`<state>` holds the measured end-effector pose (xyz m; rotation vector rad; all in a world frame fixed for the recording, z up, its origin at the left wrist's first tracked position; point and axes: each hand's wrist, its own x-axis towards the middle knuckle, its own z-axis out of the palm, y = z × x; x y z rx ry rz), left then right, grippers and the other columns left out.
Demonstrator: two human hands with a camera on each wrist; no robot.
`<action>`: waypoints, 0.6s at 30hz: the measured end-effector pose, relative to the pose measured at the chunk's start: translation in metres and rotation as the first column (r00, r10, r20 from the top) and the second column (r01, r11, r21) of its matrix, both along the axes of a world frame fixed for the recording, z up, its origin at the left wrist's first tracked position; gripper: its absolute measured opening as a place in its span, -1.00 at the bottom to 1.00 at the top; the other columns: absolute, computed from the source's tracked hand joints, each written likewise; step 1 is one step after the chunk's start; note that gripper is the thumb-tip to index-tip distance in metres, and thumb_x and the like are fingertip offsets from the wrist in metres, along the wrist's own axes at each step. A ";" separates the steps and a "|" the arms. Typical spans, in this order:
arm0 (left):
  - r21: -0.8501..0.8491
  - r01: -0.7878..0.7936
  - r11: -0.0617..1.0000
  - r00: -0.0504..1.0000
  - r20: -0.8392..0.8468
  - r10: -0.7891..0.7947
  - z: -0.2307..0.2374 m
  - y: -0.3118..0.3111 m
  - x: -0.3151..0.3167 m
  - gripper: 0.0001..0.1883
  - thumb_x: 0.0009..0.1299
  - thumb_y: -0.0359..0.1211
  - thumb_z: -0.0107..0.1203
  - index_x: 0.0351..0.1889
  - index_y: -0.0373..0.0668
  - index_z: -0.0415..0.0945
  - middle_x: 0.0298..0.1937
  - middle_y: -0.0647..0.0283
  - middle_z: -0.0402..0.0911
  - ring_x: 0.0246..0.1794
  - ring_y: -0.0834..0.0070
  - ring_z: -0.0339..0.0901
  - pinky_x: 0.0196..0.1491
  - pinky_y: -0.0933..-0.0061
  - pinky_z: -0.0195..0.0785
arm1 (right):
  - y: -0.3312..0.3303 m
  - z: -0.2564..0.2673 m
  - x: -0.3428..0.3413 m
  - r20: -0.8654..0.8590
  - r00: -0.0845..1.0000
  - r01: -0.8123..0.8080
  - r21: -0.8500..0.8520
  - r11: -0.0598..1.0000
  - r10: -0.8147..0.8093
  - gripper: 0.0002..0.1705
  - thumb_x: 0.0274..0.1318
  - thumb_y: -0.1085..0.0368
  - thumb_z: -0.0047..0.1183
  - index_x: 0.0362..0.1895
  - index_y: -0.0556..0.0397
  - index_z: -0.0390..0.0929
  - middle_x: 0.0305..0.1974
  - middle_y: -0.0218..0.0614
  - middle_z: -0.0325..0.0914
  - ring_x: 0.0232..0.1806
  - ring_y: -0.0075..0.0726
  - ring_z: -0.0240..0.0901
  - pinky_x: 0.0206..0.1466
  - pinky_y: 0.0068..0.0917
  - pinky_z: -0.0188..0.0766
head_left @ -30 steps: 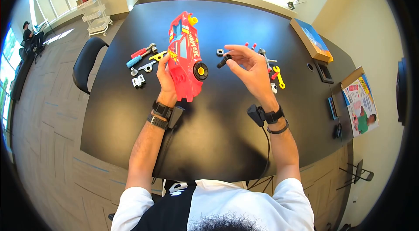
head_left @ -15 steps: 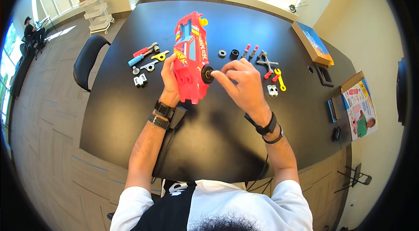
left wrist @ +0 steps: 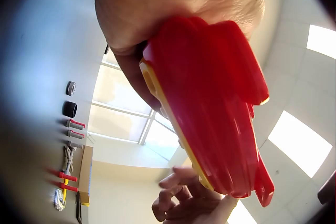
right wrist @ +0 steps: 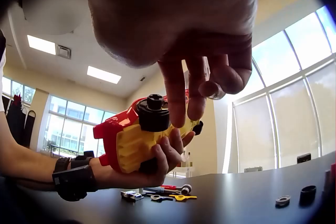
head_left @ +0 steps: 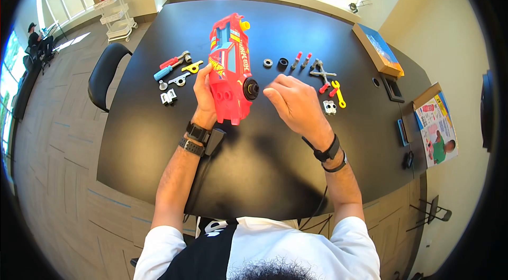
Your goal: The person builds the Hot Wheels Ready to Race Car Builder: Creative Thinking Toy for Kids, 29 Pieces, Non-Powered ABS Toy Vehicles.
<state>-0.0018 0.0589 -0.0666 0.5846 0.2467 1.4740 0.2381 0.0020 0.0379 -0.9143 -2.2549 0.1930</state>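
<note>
My left hand (head_left: 203, 97) grips a red toy car (head_left: 231, 63) from its side and holds it up over the table, nose away from me. In the right wrist view its yellow underside (right wrist: 134, 145) shows, with the left fingers wrapped beneath. A black wheel (right wrist: 153, 120) sits at the near right corner of the car. A stubby black plastic piece (right wrist: 155, 101) stands out from that wheel's hub. Just right of it is my right hand (head_left: 299, 103), its fingers loosely bent and holding nothing. The car's far side is hidden.
On the left of the table lie a toy hammer (head_left: 182, 58), a blue-handled tool (head_left: 163, 73) and bracket-like parts. A grey ring (head_left: 268, 62), black ring (head_left: 283, 62), red-tipped bolts, cross wrench (head_left: 323, 72) and yellow wrench (head_left: 338, 95) lie right. Boxes (head_left: 378, 50) stand farther right.
My right hand brought the black piece to the car's wheel, let go of it there and drew back slightly to the right. The car shifted a little right in my left hand.
</note>
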 end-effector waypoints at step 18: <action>0.011 0.003 1.000 1.000 -0.019 -0.003 0.004 -0.002 0.001 -0.39 0.66 0.06 0.00 0.43 -0.21 0.42 0.23 0.12 0.70 0.17 0.30 0.72 0.23 0.21 0.62 | -0.003 -0.004 -0.008 0.067 0.997 0.018 0.131 0.991 -0.027 -0.78 0.50 0.19 0.17 0.06 0.00 0.52 -0.18 -0.24 0.51 -0.21 -0.04 0.65 -0.26 -0.13 0.60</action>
